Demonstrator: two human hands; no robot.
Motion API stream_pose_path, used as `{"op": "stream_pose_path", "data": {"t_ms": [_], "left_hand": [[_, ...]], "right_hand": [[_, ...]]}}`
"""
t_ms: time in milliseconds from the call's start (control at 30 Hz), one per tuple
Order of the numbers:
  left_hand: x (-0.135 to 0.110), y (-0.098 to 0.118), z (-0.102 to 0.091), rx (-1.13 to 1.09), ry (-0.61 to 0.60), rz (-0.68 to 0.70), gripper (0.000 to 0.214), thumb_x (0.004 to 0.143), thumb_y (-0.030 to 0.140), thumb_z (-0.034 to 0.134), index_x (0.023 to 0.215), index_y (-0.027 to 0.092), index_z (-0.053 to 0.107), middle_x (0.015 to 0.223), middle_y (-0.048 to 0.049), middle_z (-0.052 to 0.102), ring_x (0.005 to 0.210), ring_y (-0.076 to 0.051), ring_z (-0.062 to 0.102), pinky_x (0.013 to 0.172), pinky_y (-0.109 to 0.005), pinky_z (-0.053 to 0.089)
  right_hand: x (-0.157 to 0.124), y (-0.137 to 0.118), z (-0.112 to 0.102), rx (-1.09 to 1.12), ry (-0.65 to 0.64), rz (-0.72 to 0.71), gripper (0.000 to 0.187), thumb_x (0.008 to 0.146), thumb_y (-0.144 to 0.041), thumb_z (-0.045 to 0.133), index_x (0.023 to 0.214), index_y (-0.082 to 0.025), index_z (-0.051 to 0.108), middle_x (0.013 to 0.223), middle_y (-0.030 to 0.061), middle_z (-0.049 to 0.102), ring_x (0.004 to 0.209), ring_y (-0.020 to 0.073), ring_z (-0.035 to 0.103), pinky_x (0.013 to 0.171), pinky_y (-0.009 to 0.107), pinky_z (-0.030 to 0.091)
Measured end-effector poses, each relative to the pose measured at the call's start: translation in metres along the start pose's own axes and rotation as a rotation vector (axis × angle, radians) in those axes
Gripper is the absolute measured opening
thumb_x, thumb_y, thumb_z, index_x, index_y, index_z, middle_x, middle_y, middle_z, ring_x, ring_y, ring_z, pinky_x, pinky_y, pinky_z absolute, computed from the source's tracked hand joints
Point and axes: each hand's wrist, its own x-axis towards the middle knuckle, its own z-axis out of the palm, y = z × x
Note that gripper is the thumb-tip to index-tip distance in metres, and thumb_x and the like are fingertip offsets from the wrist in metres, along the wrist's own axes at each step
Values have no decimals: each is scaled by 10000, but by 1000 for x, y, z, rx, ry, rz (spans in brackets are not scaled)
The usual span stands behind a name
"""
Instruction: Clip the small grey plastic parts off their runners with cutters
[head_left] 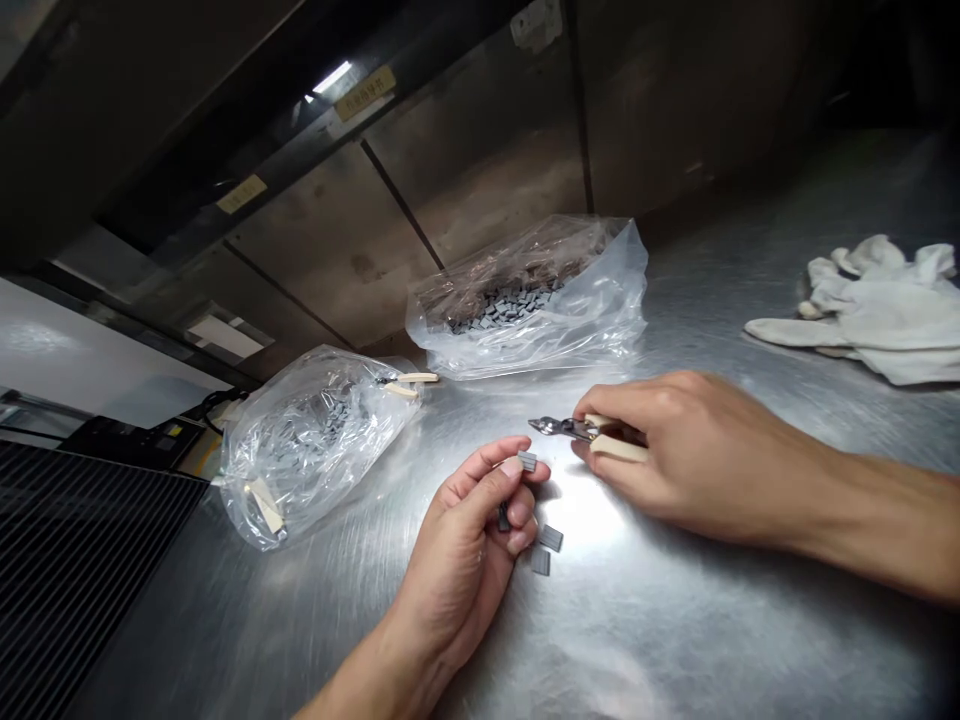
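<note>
Between thumb and fingertip my left hand (476, 540) pinches a small grey ribbed piece (528, 461). Another dark piece (503, 517) shows inside its curled fingers. My right hand (690, 465) is wrapped round the cream handles of a pair of small pliers or nippers (559, 427). Their metal tip points left, just above and apart from the pinched piece. Beside my left fingers, two more grey ribbed pieces, an upper one (551, 538) and a lower one (541, 562), lie on the metal table (675, 640).
A clear plastic bag (600, 330) of grey pieces stands at the back. Another clear bag (300, 450) lies left, with cream-handled tools (401, 384) on its edge. White gloves (885, 310) rest at the right. Metal panels (480, 170) rise behind; a dark ribbed surface (82, 560) is at left.
</note>
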Motion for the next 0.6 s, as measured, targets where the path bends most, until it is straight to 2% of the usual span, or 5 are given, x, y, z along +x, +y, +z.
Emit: {"op": "stream_pose_path", "data": {"t_ms": [133,233,367,500,600], "left_hand": [[4,6,-1,-28,32,3,174,877,130,685,1048,111,708,839,-51,642,575,-56,451,481,-153,364],[9,14,-6,-30,71,78,142,889,143,682,1021,91,696,801,-25,600,558,-49,439,460,-146,347],[15,23,-14,-53,70,142,93,905,175,674,925,86,660,745,4,545,529,-44,420,434,-142,329],[19,24,-17,-80,58,33,126,946,174,535,830,140,574,747,-19,577,499,-70,443,409,-169,332],[18,21,-14,-93,45,-35,91,892,84,526,930,111,604,783,-49,613,495,-74,453,400,-170,317]], "right_hand": [[-7,-11,5,384,-211,-88,113,826,-157,597,848,-244,666,705,-57,615,612,122,515,588,279,370],[-12,-16,10,353,-304,-171,234,799,-109,629,985,-237,692,872,-18,674,762,149,578,710,290,414],[-13,-19,14,254,-359,-200,254,797,-91,644,1004,-233,684,904,9,677,832,180,592,769,316,430],[-11,-19,17,285,-325,-246,216,817,-85,645,985,-219,656,908,5,676,810,158,595,743,292,444],[-10,-19,17,365,-178,-245,126,865,-175,685,978,-215,647,847,-5,658,729,137,584,678,273,456]]}}
